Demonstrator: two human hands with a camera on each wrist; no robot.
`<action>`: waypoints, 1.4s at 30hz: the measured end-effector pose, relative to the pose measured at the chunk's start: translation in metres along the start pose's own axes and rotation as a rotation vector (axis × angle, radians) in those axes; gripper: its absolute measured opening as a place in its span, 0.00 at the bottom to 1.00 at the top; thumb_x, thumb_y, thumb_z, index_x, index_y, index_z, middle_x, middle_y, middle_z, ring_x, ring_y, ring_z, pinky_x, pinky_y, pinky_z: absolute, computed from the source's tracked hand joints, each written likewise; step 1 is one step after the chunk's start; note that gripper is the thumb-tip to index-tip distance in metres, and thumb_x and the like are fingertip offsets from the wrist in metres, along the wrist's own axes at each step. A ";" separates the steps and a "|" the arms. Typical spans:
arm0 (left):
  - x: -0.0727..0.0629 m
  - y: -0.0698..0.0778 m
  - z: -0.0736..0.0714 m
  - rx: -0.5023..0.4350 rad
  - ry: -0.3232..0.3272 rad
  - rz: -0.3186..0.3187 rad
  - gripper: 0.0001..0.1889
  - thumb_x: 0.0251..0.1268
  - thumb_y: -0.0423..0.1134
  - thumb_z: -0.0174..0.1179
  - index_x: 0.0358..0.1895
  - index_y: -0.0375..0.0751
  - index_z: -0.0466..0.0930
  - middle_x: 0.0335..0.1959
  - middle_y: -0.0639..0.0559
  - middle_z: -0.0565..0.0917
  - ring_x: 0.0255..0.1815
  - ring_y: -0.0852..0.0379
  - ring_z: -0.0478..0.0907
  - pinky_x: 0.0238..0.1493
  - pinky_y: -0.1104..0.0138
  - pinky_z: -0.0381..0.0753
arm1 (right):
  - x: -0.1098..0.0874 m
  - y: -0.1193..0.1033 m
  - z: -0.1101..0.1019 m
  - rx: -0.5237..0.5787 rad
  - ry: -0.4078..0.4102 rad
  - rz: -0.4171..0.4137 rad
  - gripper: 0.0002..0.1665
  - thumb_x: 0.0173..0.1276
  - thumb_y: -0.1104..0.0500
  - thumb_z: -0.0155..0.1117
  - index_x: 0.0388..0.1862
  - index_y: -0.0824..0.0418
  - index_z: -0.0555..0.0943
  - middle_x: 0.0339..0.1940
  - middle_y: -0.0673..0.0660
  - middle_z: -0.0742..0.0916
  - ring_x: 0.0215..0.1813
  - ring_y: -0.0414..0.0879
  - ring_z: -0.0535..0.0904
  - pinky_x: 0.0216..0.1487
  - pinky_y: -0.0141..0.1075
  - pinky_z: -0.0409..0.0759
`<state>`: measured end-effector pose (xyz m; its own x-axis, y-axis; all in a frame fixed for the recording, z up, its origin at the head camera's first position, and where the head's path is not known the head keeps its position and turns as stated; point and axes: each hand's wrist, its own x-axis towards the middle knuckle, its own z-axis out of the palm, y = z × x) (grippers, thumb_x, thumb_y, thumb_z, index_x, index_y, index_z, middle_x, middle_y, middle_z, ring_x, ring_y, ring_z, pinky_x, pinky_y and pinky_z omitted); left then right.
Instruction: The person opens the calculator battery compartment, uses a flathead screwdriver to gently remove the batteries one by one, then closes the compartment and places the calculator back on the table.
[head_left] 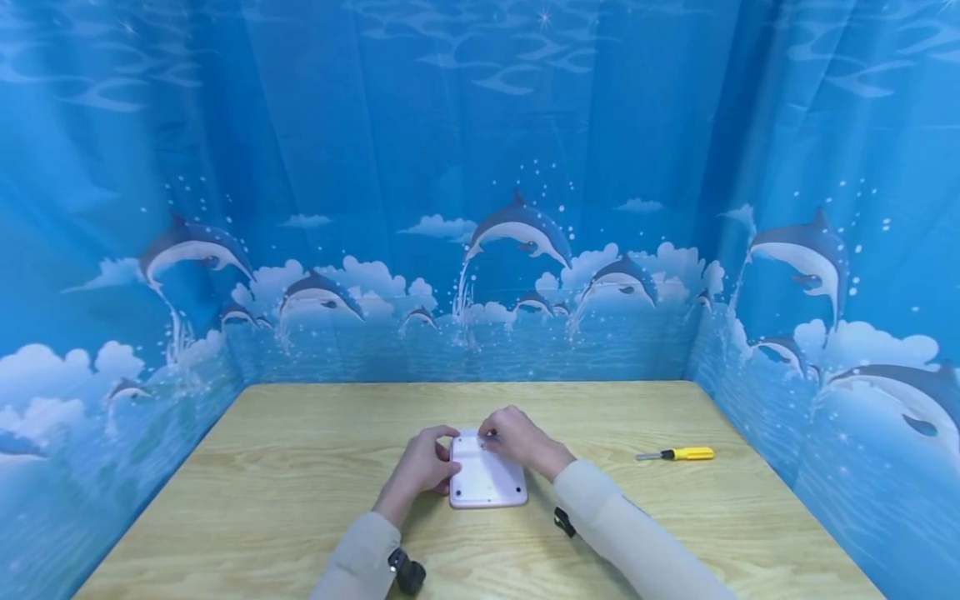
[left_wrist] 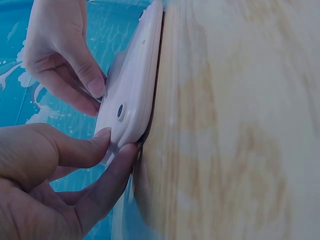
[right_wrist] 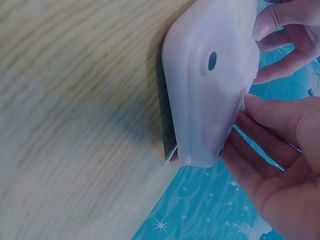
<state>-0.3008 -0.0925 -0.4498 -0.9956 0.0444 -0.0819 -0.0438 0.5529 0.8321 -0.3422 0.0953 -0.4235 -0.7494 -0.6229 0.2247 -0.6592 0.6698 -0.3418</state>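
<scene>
A flat white-pink device (head_left: 487, 483) with rounded corners and small dark round feet lies on the wooden table. My left hand (head_left: 422, 463) grips its left edge, thumb on the upper face and fingers along the side, as the left wrist view shows closely. Over the far part of the device, my right hand (head_left: 517, 437) bends down with thumb and fingers drawn together. In the right wrist view its thumb tip pinches at a small pale piece (right_wrist: 243, 100) standing up from the surface. I cannot tell what that piece is; the fingers mostly cover it.
A screwdriver (head_left: 688, 454) with a yellow handle lies on the table (head_left: 315, 467) at the right, its shaft pointing left. Blue curtains (head_left: 465, 125) printed with dolphins and clouds stand behind the table and at both sides.
</scene>
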 end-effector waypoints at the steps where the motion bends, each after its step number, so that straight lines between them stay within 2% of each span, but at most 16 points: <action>1: 0.000 0.000 0.000 0.000 0.001 -0.001 0.30 0.61 0.24 0.68 0.68 0.39 0.75 0.40 0.41 0.81 0.27 0.53 0.82 0.22 0.68 0.86 | 0.000 0.000 0.000 -0.001 -0.004 0.005 0.09 0.67 0.69 0.69 0.45 0.67 0.89 0.45 0.64 0.92 0.49 0.56 0.90 0.54 0.44 0.90; 12: 0.000 0.000 0.001 0.007 0.007 -0.001 0.30 0.61 0.24 0.68 0.68 0.39 0.75 0.39 0.42 0.81 0.26 0.53 0.82 0.22 0.68 0.86 | 0.004 -0.002 0.003 -0.050 -0.032 0.035 0.09 0.67 0.68 0.69 0.45 0.66 0.89 0.46 0.64 0.92 0.50 0.55 0.90 0.54 0.41 0.90; 19: 0.003 0.001 0.000 0.020 0.012 -0.032 0.31 0.60 0.25 0.69 0.68 0.40 0.76 0.40 0.42 0.81 0.28 0.53 0.82 0.23 0.68 0.86 | 0.006 -0.005 0.002 -0.098 -0.041 0.030 0.09 0.66 0.68 0.70 0.45 0.66 0.89 0.46 0.63 0.92 0.49 0.54 0.90 0.53 0.39 0.90; 27: 0.002 0.000 -0.001 0.026 0.003 0.011 0.29 0.62 0.25 0.68 0.67 0.38 0.76 0.37 0.43 0.81 0.27 0.54 0.82 0.23 0.67 0.86 | 0.009 -0.006 0.002 -0.136 -0.053 0.015 0.08 0.66 0.68 0.70 0.44 0.65 0.89 0.45 0.63 0.92 0.49 0.53 0.90 0.52 0.37 0.90; 42: 0.003 0.000 0.000 0.029 0.003 0.006 0.30 0.61 0.25 0.69 0.68 0.38 0.75 0.38 0.42 0.81 0.27 0.54 0.81 0.23 0.68 0.86 | 0.010 -0.007 0.004 -0.165 -0.055 0.011 0.08 0.67 0.69 0.69 0.43 0.65 0.90 0.44 0.62 0.92 0.46 0.52 0.91 0.48 0.34 0.90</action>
<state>-0.3033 -0.0923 -0.4504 -0.9961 0.0451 -0.0752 -0.0356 0.5762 0.8165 -0.3448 0.0830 -0.4224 -0.7550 -0.6333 0.1699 -0.6557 0.7312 -0.1881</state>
